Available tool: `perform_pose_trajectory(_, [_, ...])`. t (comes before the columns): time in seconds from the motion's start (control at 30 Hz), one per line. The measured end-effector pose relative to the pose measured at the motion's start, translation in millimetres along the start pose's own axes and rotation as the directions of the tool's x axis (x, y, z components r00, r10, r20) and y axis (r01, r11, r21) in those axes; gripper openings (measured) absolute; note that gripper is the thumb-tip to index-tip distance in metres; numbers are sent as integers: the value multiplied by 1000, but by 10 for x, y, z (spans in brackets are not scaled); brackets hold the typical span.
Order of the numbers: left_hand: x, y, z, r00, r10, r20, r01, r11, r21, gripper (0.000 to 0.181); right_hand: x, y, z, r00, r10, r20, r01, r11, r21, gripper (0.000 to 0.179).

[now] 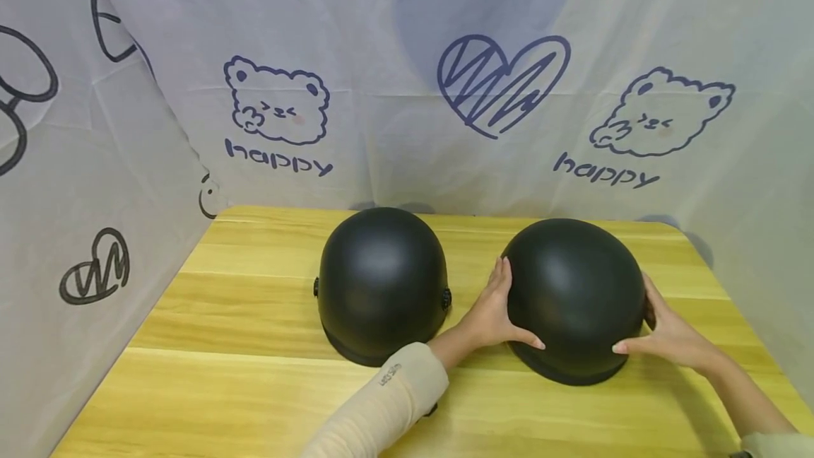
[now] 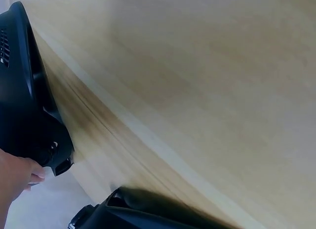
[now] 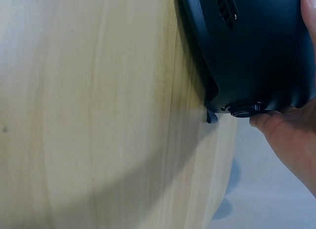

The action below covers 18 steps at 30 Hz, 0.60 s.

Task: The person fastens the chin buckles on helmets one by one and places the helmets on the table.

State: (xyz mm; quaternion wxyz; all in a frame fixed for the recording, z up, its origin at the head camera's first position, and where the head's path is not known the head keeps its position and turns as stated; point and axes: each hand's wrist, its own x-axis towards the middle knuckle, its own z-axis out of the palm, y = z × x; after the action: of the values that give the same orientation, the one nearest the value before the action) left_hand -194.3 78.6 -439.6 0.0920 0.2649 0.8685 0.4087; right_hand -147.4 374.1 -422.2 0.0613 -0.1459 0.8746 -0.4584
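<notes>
Both hands hold a matte black helmet (image 1: 575, 295) from its two sides, over the right part of the table. My left hand (image 1: 492, 313) has its fingers on the left side and its thumb toward the near face. On the opposite side, my right hand (image 1: 674, 334) grips with the thumb near the front. The right wrist view shows slotted vents on the helmet (image 3: 261, 51), a round side knob (image 3: 244, 109) and a short strap end (image 3: 212, 116) below the rim. A gap shows under the helmet's rim (image 2: 37, 76) in the left wrist view.
A second black helmet (image 1: 381, 281) sits dome up on the table, left of the held one, with side knobs. My left sleeve (image 1: 388, 401) passes in front of it. The wood-grain table (image 1: 210, 316) meets a printed white cloth (image 1: 388, 140) at the back.
</notes>
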Motion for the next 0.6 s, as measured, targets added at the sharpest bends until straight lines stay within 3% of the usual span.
perform_pose_trajectory(0.3, [23,-8,-22,1000,-13,12,13,1000,17,135,53,-21,-23,999,15,39,-16,1000,17,121])
perform_pose_trajectory(0.43, [-1,39,-102,999,-9,49,6,998,55,133,65,-48,-76,995,82,63,-82,997,-4,116])
perform_pose_trajectory(0.5, [-20,74,-182,998,5,55,-11,994,112,130,73,-83,-123,992,117,45,-116,993,-37,110])
perform_pose_trajectory(0.6, [-62,135,-351,998,32,45,-41,980,197,118,86,-169,-204,992,119,-44,-123,987,-101,99])
